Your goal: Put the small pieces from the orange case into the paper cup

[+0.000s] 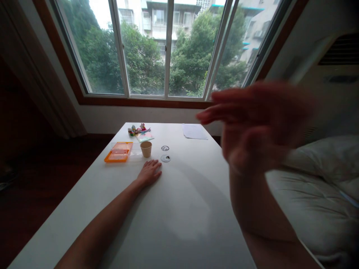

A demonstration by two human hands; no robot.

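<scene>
A home: curtain (42, 74), wide window (146, 56)

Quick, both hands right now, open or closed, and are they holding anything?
Left hand: open, resting on the white table near the brown cup.
Right hand: raised and blurred, fingers loosely extended, so open; no held object visible.

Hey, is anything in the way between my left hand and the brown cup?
Nothing visible: your left hand rests on the white table, just on the near side of the brown cup.
</scene>
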